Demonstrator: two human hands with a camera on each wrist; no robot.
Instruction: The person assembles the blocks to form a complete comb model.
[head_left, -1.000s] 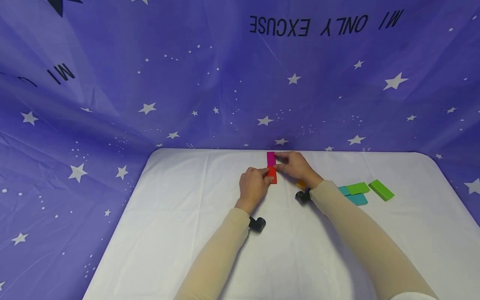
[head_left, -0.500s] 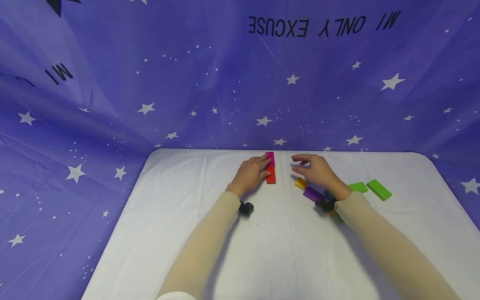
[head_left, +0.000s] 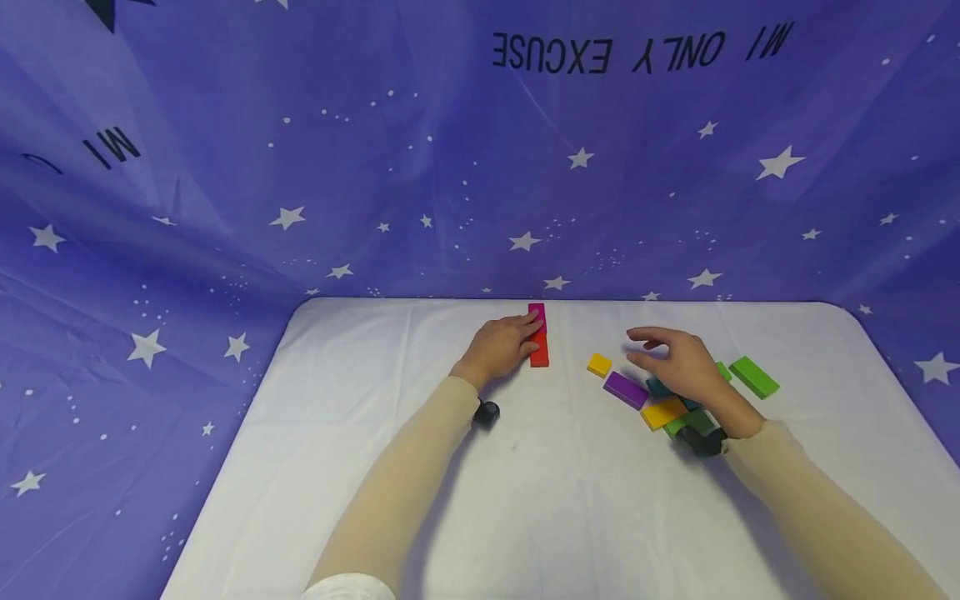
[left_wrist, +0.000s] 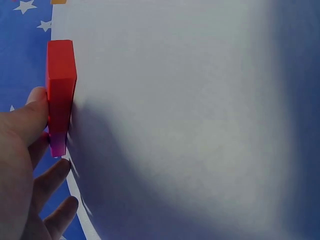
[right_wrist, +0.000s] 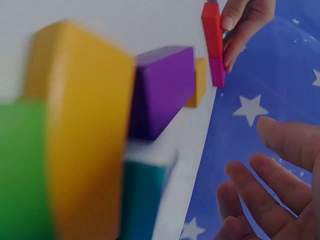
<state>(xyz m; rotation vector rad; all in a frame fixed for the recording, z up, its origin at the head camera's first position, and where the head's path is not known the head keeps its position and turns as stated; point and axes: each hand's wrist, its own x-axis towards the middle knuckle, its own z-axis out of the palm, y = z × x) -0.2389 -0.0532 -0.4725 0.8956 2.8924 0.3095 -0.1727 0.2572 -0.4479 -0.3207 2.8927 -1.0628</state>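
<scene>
A red block (head_left: 539, 352) and a magenta block (head_left: 536, 307) lie end to end in one line near the table's far edge. My left hand (head_left: 494, 348) rests along their left side, its thumb at the red block and a fingertip at the magenta one; its other fingers are spread loosely in the left wrist view. My right hand (head_left: 684, 367) hovers over a group of blocks with relaxed fingers and nothing in them. Nearest to it are a teal block (head_left: 656, 387), partly hidden under the hand, a purple block (head_left: 626, 390) and an orange block (head_left: 663, 412).
A small yellow block (head_left: 599, 365) lies between the line and the group. At the group's right is a green block (head_left: 755, 377), with another green block (right_wrist: 22, 170) close to the right wrist camera. A purple star-printed cloth (head_left: 450, 167) hangs behind the white table (head_left: 495, 517).
My right hand has let go of the magenta block and moved right over the group. My left hand has slid slightly forward, from the red block to both blocks' side.
</scene>
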